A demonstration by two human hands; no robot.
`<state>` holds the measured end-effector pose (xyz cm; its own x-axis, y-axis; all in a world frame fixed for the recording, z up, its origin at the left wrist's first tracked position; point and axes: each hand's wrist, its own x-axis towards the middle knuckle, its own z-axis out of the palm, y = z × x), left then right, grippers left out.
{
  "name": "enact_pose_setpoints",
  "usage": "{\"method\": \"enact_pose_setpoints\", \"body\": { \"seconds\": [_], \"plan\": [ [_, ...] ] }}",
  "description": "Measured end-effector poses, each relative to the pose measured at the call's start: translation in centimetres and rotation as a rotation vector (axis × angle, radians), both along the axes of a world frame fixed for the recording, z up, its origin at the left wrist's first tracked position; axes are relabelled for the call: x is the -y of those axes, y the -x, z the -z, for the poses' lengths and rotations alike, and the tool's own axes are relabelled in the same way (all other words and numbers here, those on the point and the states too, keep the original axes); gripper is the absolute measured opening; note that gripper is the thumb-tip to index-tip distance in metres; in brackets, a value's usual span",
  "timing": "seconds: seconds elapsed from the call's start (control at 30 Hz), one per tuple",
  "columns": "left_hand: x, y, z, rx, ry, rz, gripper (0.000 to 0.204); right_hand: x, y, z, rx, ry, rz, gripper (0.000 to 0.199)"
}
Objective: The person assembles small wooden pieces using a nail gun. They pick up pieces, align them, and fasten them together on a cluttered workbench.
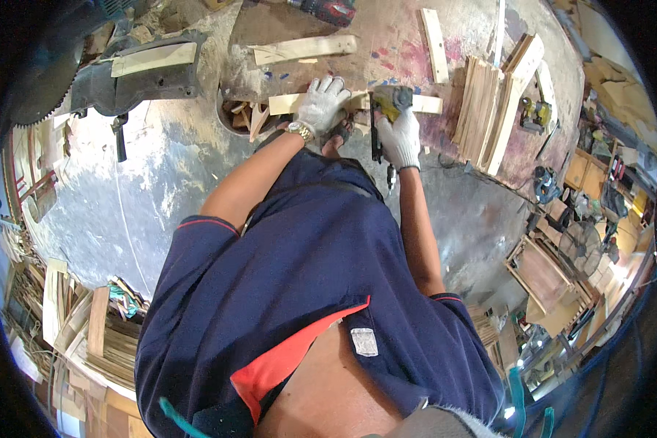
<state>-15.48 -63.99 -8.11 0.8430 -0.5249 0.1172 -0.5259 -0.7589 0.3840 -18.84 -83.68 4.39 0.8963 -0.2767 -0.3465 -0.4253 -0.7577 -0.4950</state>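
Observation:
A pale wooden strip (284,104) lies crosswise in front of me. My left hand (321,106), in a white knitted glove, presses on it with the fingers stretched over its far edge. A gold-coloured watch (299,131) is on that wrist. My gloved right hand (401,139) is closed round a yellow-and-black power tool (392,101) at the strip's right part. The tool has a long, flat black plate (375,135) on its left side; its exact kind is hard to make out. My bare foot (333,144) is close to the strip, partly hidden.
More wooden pieces (306,49) lie beyond the strip, near a red-and-black power tool (331,10). Stacked boards (478,109) stand at the right, beside another yellow tool (536,114). At the left are a toothed saw blade (51,87) and a round opening with offcuts (241,117).

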Motion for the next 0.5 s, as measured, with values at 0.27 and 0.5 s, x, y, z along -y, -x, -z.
{"method": "enact_pose_setpoints", "body": {
  "seconds": [0.27, 0.5],
  "plan": [
    [-7.0, -1.1, -4.0, -0.048, -0.078, -0.095, 0.058, 7.2, 2.5, 0.8, 0.081, -0.003, 0.231, 0.04],
    [-4.5, -1.6, -1.8, 0.009, 0.017, -0.086, 0.056, 9.2, -0.4, 0.6, 0.143, 0.509, 0.235, 0.073]
  ]
}}
